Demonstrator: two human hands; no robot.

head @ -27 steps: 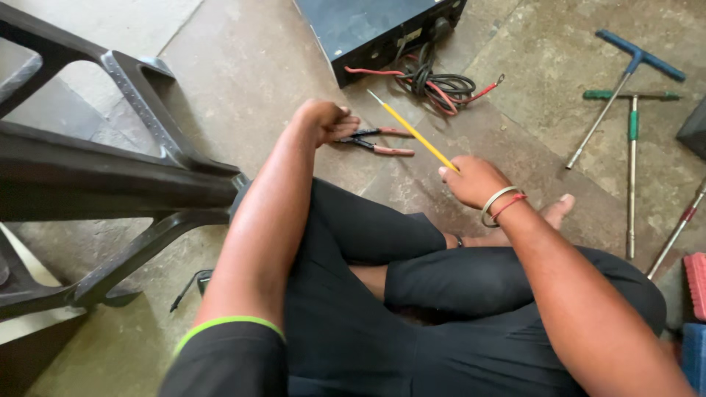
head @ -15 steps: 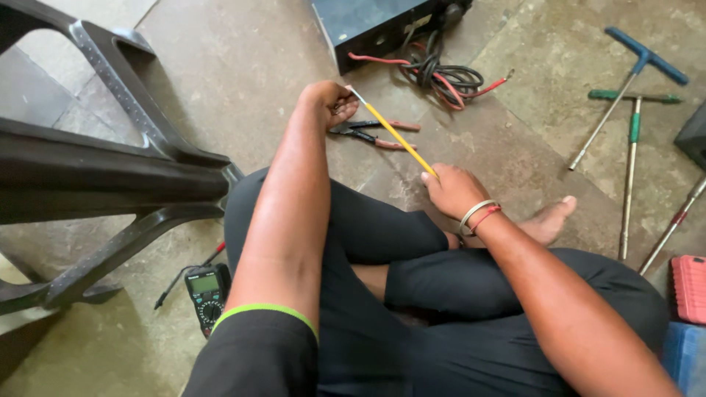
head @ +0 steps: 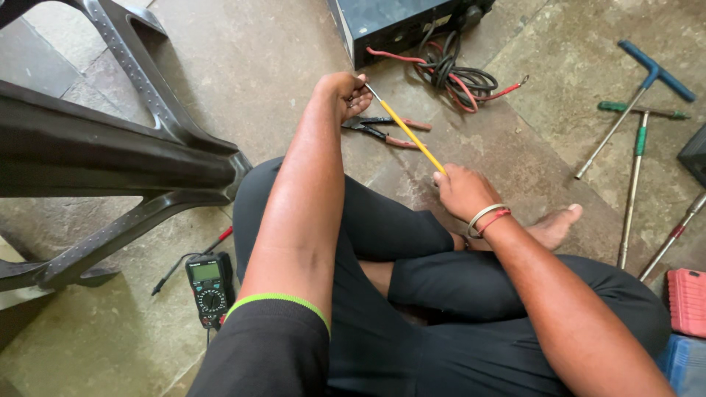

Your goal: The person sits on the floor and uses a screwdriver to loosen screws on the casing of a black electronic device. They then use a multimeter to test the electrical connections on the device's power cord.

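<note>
Nearest the camera, the person sits cross-legged on the stone floor (head: 243, 66) in dark trousers, a bare foot (head: 555, 224) showing past the right knee. Just left of the left thigh lies a black digital multimeter (head: 208, 285) with its red and black probe leads trailing across the floor, and a dark plastic chair (head: 110, 158) lies tipped on its side at the far left. At the right edge a red case (head: 687, 301) is partly in view. Farther out, the right hand (head: 460, 190), with a bangle and red thread at the wrist, is closed around the handle end of a yellow-handled screwdriver (head: 408, 132), which slants up and left. The left hand (head: 346, 92) is stretched forward, its fingertips pinched on the metal tip end of the same screwdriver, so the hands are well apart and joined only by the tool. Just beyond the shaft, a pair of pliers (head: 382, 129) with red grips rests on the floor. To the right lie several long-shafted tools, among them a blue T-handle wrench (head: 640, 92) and a green-handled screwdriver (head: 640, 110). Farthest away sits a dark metal box (head: 397, 22), with a coil of red and black cables (head: 452, 73) just beside it.
</note>
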